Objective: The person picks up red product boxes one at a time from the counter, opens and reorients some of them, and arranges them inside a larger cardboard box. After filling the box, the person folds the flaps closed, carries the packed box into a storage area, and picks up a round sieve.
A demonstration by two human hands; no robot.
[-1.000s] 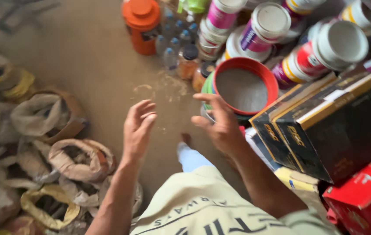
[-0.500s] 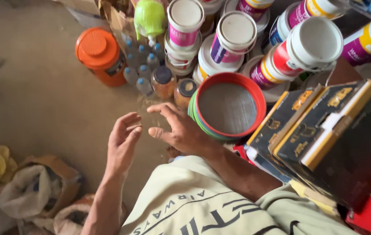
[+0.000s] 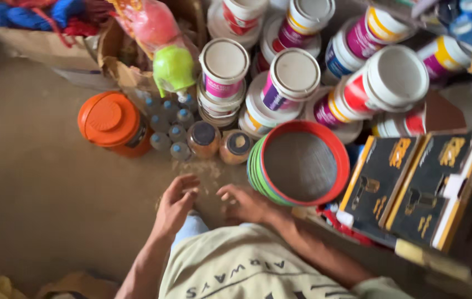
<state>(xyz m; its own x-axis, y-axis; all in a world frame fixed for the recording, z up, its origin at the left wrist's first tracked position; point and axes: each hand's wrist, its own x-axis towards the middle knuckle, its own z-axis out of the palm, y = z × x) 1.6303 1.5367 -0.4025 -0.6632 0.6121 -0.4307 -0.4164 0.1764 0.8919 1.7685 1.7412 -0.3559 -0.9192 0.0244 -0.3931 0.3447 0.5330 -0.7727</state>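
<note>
My left hand [image 3: 174, 204] hangs over the brown floor with its fingers curled and apart, holding nothing. My right hand [image 3: 246, 204] is beside it, fingers spread and empty, just left of a stack of round sieves with a red rim [image 3: 302, 164]. Scattered grain [image 3: 205, 173] lies on the floor just ahead of both hands. Two brown jars with dark lids [image 3: 217, 143] stand a little beyond the grain.
An orange lidded tub [image 3: 111, 122] stands at the left with small capped bottles [image 3: 169, 127] beside it. White plastic buckets [image 3: 291, 77] are piled behind the sieves. Black and yellow boxes [image 3: 419, 182] lie at the right. A green toy [image 3: 173, 69] and cardboard boxes sit at the back.
The view has swung away from the sacks on the left toward the buckets. Both hands have dropped lower and come closer together near the spilled grain.
</note>
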